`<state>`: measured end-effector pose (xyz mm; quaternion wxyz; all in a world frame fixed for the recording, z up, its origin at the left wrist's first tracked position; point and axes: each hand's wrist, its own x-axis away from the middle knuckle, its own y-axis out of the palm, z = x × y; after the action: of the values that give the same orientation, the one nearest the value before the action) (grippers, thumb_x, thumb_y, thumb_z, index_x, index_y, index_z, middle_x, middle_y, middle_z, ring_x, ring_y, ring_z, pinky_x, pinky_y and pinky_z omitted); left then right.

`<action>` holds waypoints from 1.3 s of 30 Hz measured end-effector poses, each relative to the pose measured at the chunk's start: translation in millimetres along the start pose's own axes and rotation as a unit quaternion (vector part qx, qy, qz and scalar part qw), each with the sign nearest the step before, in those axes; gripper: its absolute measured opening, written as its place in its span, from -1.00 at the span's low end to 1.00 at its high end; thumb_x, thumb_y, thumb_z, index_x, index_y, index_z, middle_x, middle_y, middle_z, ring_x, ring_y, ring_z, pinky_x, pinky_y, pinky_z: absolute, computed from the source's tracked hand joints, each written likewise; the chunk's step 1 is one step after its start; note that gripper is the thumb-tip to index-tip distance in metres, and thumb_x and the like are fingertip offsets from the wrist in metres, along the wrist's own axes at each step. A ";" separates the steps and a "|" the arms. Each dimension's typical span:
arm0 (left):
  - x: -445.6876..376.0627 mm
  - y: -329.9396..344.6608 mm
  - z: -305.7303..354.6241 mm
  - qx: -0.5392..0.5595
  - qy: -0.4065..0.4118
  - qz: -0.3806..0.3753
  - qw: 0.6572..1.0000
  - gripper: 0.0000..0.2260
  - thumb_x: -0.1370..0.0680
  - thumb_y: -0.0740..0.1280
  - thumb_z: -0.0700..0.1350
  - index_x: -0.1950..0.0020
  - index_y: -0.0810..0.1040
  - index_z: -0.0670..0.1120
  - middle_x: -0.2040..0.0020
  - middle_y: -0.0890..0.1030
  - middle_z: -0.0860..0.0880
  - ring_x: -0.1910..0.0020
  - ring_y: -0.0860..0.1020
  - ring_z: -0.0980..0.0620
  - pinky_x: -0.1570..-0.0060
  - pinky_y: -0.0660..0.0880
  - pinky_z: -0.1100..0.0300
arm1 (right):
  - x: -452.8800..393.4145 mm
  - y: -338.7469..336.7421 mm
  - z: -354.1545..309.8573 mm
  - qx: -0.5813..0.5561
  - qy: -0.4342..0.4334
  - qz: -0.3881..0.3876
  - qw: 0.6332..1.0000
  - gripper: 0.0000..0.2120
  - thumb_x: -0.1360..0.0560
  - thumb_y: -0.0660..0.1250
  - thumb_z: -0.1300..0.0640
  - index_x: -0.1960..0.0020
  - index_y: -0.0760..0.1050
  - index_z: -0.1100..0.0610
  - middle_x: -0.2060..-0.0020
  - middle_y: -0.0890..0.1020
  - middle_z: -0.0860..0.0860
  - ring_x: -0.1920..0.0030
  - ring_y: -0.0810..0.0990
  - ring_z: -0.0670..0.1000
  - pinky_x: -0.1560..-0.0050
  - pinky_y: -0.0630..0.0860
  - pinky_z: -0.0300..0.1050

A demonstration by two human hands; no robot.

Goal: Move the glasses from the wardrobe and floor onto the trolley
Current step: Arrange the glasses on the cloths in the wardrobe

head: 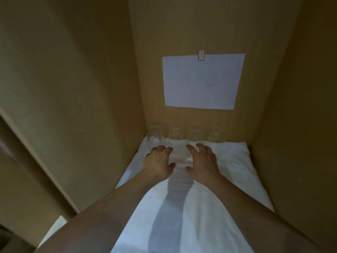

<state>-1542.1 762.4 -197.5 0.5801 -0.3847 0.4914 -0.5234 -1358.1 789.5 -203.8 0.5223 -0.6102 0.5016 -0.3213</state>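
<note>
Four clear glasses [186, 135], rounded and blurred, stand in a row on a white, softly creased cloth [209, 207] against the back panel of the smooth tan wooden wardrobe [87, 88]; a white paper sheet [202, 82] hangs above them. We count a left hand [159, 161] and a right hand [202, 162], palms down, fingers spread and loosely bent, holding nothing, just short of the row, both forearms stretched forward.

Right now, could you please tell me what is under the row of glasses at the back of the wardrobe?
The four glasses stand on a white cloth that covers the wardrobe shelf; the shelf surface beneath it is hidden.
</note>
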 end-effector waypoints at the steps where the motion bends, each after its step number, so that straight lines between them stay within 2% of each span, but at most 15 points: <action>1: 8.8 -0.3 -0.7 -0.003 -0.003 -0.004 1.000 -0.44 -0.55 0.36 0.15 -0.51 0.38 -0.01 -0.37 0.49 -0.11 -0.32 0.47 -0.18 -0.19 0.52 -0.04 | 5.8 0.0 -3.1 -0.004 -0.003 -0.004 1.000 -0.22 -0.52 0.38 -0.10 -0.62 0.09 -0.06 -0.57 0.17 0.12 -0.54 0.12 0.22 -0.50 0.19 0.11; 9: 60.3 -28.1 -6.9 -0.039 0.006 -0.015 0.999 -0.45 -0.57 0.35 0.12 -0.52 0.37 -0.04 -0.39 0.46 -0.11 -0.36 0.43 -0.16 -0.28 0.46 -0.06 | 48.0 -9.4 -34.7 -0.036 0.003 -0.002 0.999 -0.25 -0.52 0.37 -0.10 -0.61 0.09 -0.08 -0.57 0.17 0.10 -0.53 0.14 0.19 -0.48 0.23 0.07; 17: 143.1 -58.2 -36.5 -0.020 0.028 -0.004 0.999 -0.47 -0.59 0.34 0.10 -0.52 0.36 -0.04 -0.40 0.44 -0.10 -0.35 0.44 -0.14 -0.24 0.48 0.01 | 116.1 2.1 -93.0 -0.037 0.016 0.015 0.999 -0.27 -0.50 0.38 -0.12 -0.59 0.15 -0.09 -0.54 0.23 0.09 -0.50 0.21 0.18 -0.41 0.30 0.08; 21: 202.9 -61.2 -60.2 0.010 0.026 -0.005 1.000 -0.46 -0.57 0.35 0.12 -0.52 0.35 0.01 -0.42 0.42 -0.06 -0.36 0.43 -0.11 -0.21 0.49 0.03 | 163.9 15.4 -132.9 -0.030 0.018 -0.008 0.999 -0.26 -0.51 0.37 -0.12 -0.60 0.12 -0.09 -0.55 0.22 0.09 -0.50 0.20 0.18 -0.41 0.28 0.08; 30: 330.1 -59.5 -124.2 0.072 -0.017 -0.013 0.997 -0.46 -0.58 0.37 0.10 -0.52 0.36 -0.01 -0.46 0.41 -0.07 -0.41 0.39 -0.11 -0.32 0.44 -0.01 | 262.0 49.8 -229.0 -0.004 -0.006 -0.082 0.997 -0.22 -0.51 0.40 -0.13 -0.60 0.09 -0.06 -0.56 0.17 0.10 -0.49 0.22 0.18 -0.39 0.35 0.06; 36: 380.0 -52.9 -179.3 0.089 -0.073 -0.027 0.993 -0.50 -0.57 0.37 0.10 -0.47 0.42 -0.02 -0.38 0.46 -0.09 -0.34 0.44 -0.15 -0.25 0.48 -0.03 | 286.3 83.9 -287.0 0.006 -0.039 -0.128 0.991 -0.23 -0.51 0.39 -0.12 -0.60 0.10 -0.06 -0.55 0.18 0.09 -0.47 0.24 0.17 -0.39 0.36 0.05; 39: 393.7 -50.6 -211.0 0.099 -0.108 -0.025 0.989 -0.46 -0.57 0.37 0.12 -0.50 0.39 -0.01 -0.38 0.46 -0.09 -0.34 0.44 -0.14 -0.25 0.49 -0.04 | 282.5 102.2 -315.7 -0.007 -0.060 -0.155 0.986 -0.25 -0.49 0.38 -0.09 -0.59 0.13 -0.05 -0.52 0.21 0.09 -0.45 0.26 0.19 -0.36 0.39 0.05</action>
<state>-1771.1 380.9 -261.5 0.6522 -0.3915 0.3616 -0.5391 -1593.6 427.3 -260.9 0.4911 -0.7022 0.3707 -0.3582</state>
